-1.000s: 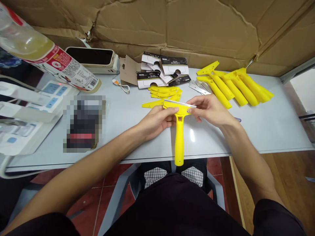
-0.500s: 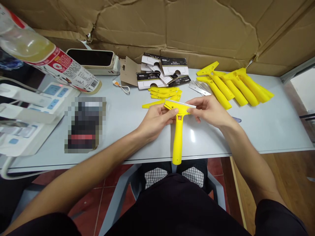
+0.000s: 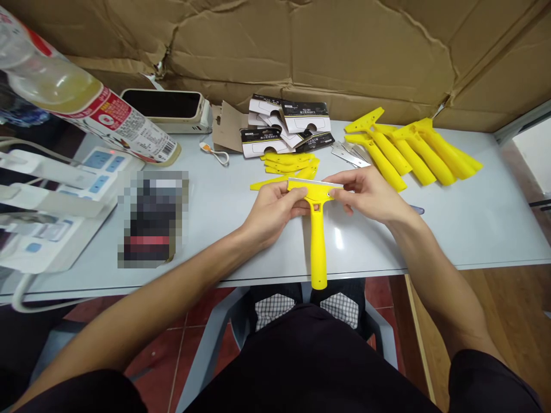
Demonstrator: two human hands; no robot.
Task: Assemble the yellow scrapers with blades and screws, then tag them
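Note:
A yellow scraper [image 3: 318,241] is held between both hands just above the table's front part, its handle pointing toward me. Along its far edge runs a thin metal blade [image 3: 316,182]. My left hand [image 3: 273,209] is closed on the left side of the head, thumb on top and fingers beneath. The right hand [image 3: 365,195] pinches the right end of the head, with the thumb beside a small screw. Just beyond lie several yellow plastic strips [image 3: 286,166]. Loose metal blades [image 3: 348,154] lie behind my right hand, partly covered by a yellow handle.
Several yellow scraper handles [image 3: 413,146] lie at the back right. Folded black-and-white cards [image 3: 286,123] are piled at the back middle. To the left are a bottle [image 3: 112,117], a white power strip [image 3: 81,229] and a blurred-out dark object [image 3: 150,221]. A cardboard wall [image 3: 310,57] borders the back.
The scraper has turned slightly, so its blade edge lies more level and its handle end has swung a little right. Both hands keep their hold, and my view has shifted slightly.

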